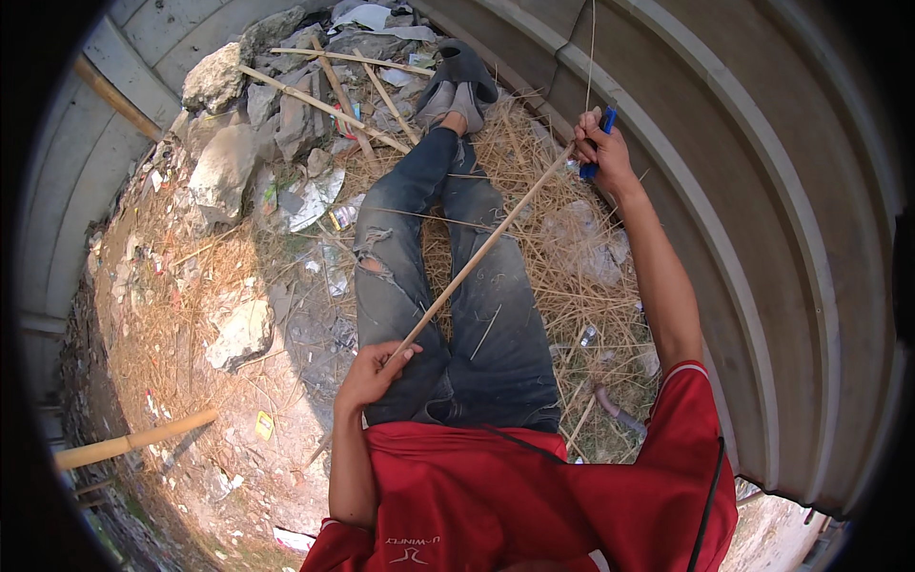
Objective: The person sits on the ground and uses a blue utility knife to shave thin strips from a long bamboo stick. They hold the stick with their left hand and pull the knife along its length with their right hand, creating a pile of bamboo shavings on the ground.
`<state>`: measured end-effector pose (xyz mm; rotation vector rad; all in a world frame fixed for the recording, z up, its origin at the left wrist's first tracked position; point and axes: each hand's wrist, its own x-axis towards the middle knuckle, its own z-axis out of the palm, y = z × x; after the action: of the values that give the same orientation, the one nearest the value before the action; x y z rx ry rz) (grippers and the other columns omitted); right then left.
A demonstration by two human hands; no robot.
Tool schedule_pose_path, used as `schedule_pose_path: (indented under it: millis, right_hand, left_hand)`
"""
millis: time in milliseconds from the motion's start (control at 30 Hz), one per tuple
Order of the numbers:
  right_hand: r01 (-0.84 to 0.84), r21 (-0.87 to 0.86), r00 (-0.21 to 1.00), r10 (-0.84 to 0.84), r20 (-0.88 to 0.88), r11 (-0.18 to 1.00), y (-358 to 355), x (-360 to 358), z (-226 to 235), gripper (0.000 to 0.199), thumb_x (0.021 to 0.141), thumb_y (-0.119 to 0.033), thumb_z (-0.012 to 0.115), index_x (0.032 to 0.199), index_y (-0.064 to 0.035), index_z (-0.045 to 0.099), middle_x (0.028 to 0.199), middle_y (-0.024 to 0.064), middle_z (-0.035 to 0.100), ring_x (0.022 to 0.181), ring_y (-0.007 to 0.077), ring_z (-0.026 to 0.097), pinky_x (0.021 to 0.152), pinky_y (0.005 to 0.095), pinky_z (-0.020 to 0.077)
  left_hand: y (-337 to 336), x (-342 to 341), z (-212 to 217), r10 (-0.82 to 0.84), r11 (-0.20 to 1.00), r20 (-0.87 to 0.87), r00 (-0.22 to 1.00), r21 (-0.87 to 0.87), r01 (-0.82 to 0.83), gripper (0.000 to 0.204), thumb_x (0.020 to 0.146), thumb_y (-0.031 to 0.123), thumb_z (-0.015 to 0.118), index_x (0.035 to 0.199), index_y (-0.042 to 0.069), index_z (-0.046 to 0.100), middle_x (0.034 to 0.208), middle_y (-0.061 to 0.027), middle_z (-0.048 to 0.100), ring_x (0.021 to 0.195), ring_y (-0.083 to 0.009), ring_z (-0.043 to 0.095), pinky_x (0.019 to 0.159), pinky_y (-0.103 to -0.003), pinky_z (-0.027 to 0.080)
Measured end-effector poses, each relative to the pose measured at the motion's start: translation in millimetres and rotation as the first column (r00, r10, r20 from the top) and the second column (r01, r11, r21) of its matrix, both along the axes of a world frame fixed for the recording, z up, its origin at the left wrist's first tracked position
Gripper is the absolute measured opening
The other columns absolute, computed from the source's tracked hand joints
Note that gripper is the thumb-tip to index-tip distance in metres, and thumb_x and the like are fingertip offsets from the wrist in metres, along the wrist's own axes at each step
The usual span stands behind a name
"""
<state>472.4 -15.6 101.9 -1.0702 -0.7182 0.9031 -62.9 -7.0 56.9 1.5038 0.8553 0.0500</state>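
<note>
While we sit on the straw-littered ground (238, 286) with our back near the curved corrugated metal wall (762, 238), our jeans-clad legs (448, 286) stretch out ahead, crossed at the ankles, grey slippers (457, 86) on the feet. A heap of broken stones and rubble (238, 133) lies beyond our left knee, with loose bamboo sticks (324, 95) strewn over it and a thicker bamboo pole (133, 440) lying well off to the left.

Across our lap runs the long thin bamboo strip (481, 250), slanting from low left to high right above both thighs. We judge that the work is a shaving or splitting stroke along this strip, and doing it well calls for keeping the strip taut and straight between the two hands, the blade at a shallow angle, and the stroke directed away from the legs beneath.

Our right arm reaches out nearly straight, up and to the right, the forearm close to the wall. Our right hand (602, 148) closes its fingers around the far end of the strip together with a blue-handled tool (599, 143); its blade we cannot make out. Our left arm is bent, elbow tucked by the red shirt (534, 496). Our left hand (374, 370) rests on the left thigh, fingers pinched together on the near end of the strip.
</note>
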Motion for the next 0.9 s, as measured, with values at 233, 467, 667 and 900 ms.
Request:
schedule_pose_path:
  millis: [233, 467, 667, 900]
  right_hand:
    - [0.263, -0.019, 0.951, -0.256, 0.174, 0.965, -13, -2, 23, 0.025, 0.105, -0.03, 0.065, 0.103, -0.005, 0.066, 0.077, -0.0004, 0.061, 0.053, 0.0047, 0.044, 0.05, 0.0241, 0.0366]
    - [0.748, -0.094, 0.593, -0.599, 0.538, 0.657, -32, -37, -19, 0.029, 0.1, -0.031, 0.07, 0.104, -0.0023, 0.07, 0.074, 0.0013, 0.063, 0.064, 0.0084, 0.056, 0.055, 0.0274, 0.043]
    - [0.378, -0.36, 0.857, -0.175, 0.485, 0.853, -53, -137, -40, 0.038, 0.104, -0.04, 0.058, 0.099, -0.0029, 0.059, 0.078, 0.0052, 0.058, 0.072, 0.0155, 0.055, 0.068, 0.0338, 0.0433]
    - [0.018, -0.373, 0.5, 0.315, 0.807, 0.928, -63, -259, -9, 0.04, 0.107, -0.041, 0.056, 0.098, -0.0017, 0.059, 0.066, 0.0222, 0.061, 0.062, 0.0431, 0.061, 0.059, 0.0521, 0.0464]
  left_hand:
    - [-3, 4, -7, -0.022, 0.998, 0.026, 0.999, 0.066, 0.021, 0.031, 0.107, 0.029, 0.061, 0.12, 0.006, 0.076, 0.069, 0.004, 0.054, 0.063, -0.0047, 0.045, 0.056, -0.025, 0.036]
    - [-2, 34, 4, 0.193, 0.981, 0.21, 0.958, -0.01, -0.196, 0.044, 0.111, 0.037, 0.051, 0.133, 0.003, 0.068, 0.062, 0.0071, 0.042, 0.054, -0.0032, 0.036, 0.051, -0.024, 0.027]
    - [6, 60, 9, 0.313, 0.944, 0.251, 0.916, 0.023, -0.328, 0.042, 0.111, 0.034, 0.052, 0.135, 0.004, 0.067, 0.062, 0.0084, 0.041, 0.053, -0.0026, 0.036, 0.05, -0.023, 0.027]
    - [6, 75, 15, 0.296, 0.937, 0.249, 0.922, 0.11, -0.331, 0.036, 0.11, 0.026, 0.055, 0.131, 0.001, 0.068, 0.067, 0.0065, 0.046, 0.06, -0.0028, 0.041, 0.053, -0.024, 0.031]
